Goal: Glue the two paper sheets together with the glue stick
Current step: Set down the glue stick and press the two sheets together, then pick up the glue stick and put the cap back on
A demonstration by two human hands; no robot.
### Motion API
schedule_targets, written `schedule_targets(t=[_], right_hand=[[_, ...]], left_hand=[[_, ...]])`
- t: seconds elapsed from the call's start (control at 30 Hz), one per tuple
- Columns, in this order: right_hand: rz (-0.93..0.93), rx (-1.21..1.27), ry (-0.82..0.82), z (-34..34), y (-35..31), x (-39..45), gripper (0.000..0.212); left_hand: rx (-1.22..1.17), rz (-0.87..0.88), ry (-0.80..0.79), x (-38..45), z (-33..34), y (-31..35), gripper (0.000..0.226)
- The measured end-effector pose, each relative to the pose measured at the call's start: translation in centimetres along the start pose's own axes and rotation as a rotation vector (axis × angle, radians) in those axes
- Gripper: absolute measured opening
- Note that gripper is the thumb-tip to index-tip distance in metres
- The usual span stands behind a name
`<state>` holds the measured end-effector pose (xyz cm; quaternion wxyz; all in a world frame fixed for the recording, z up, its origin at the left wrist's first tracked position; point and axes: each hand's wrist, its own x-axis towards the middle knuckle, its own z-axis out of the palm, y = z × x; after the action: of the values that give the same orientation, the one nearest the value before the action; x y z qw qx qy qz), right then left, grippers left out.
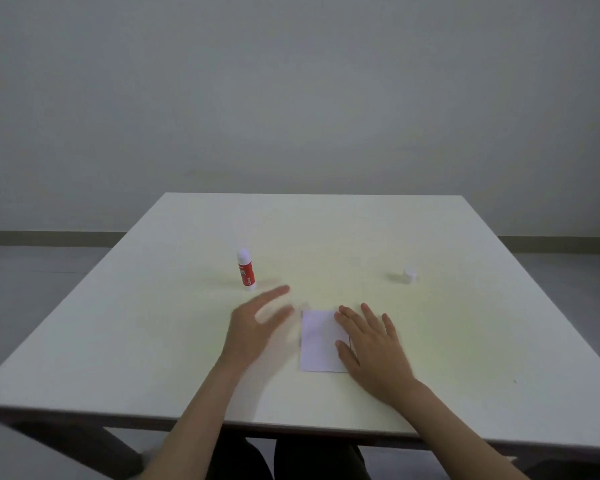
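Note:
A small white paper lies flat near the table's front middle; a thin dark edge shows at its right side, so I cannot tell if a second sheet sits under it. My right hand rests flat, fingers spread, on the paper's right edge. My left hand hovers open and motion-blurred just left of the paper, holding nothing. The glue stick, red label with a white uncapped tip, stands upright behind my left hand. Its white cap sits apart on the right.
The white table reaches to a far edge near the grey wall. Its front edge runs just above my forearms. Dark table legs and grey floor show below.

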<state>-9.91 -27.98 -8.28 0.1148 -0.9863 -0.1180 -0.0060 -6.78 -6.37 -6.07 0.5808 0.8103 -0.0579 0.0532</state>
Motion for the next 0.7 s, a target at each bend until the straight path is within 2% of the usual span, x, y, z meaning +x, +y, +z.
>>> schedule_targets(t=[0.07, 0.1, 0.13, 0.17, 0.23, 0.27, 0.3, 0.33, 0.4, 0.43, 0.53, 0.6, 0.7], right_hand=[[0.004, 0.028, 0.015, 0.1, 0.1, 0.0, 0.052], [0.003, 0.037, 0.021, 0.1, 0.1, 0.0, 0.053], [0.003, 0.050, 0.026, 0.1, 0.1, -0.1, 0.053], [0.004, 0.064, 0.033, 0.0, 0.1, -0.1, 0.054], [0.004, 0.100, 0.047, -0.1, 0.1, -0.2, 0.054], [0.004, 0.117, 0.053, -0.1, 0.2, -0.2, 0.053], [0.003, 0.129, 0.059, -0.1, 0.2, -0.2, 0.053], [-0.001, 0.138, 0.065, -0.1, 0.1, -0.2, 0.053], [-0.006, 0.153, 0.072, -0.1, 0.1, -0.2, 0.052], [-0.007, 0.162, 0.075, -0.1, 0.1, -0.1, 0.052], [0.005, 0.246, 0.111, -0.3, 0.4, -0.2, 0.050], [0.006, 0.305, 0.208, -0.8, 0.3, -0.2, 0.045], [-0.060, 0.362, 0.375, -2.0, -0.3, 0.6, 0.036]], left_hand=[[-0.181, -0.015, 0.516, 0.6, -0.2, 0.4, 0.019], [-0.202, -0.031, 0.677, 1.3, -0.5, 0.5, 0.020], [-0.196, -0.057, 0.754, 2.2, -0.7, 0.5, 0.026], [-0.168, -0.100, 0.757, 3.0, -0.9, 0.5, 0.039], [-0.122, -0.209, 0.647, 4.5, -1.1, 0.2, 0.063], [-0.092, -0.249, 0.590, 5.1, -1.1, -0.1, 0.068], [-0.050, -0.263, 0.554, 5.6, -1.0, -0.5, 0.064], [-0.008, -0.258, 0.535, 5.9, -0.9, -0.8, 0.051], [0.058, -0.211, 0.525, 6.3, -0.7, -1.0, 0.013], [0.077, -0.195, 0.522, 6.3, -0.7, -0.9, 0.009], [0.072, -0.177, 0.440, 6.1, -1.2, -0.6, 0.022], [-0.043, -0.127, 0.254, 5.8, -1.6, 0.4, 0.025], [-0.296, -0.034, -0.078, 4.9, -1.9, 2.6, 0.010]])
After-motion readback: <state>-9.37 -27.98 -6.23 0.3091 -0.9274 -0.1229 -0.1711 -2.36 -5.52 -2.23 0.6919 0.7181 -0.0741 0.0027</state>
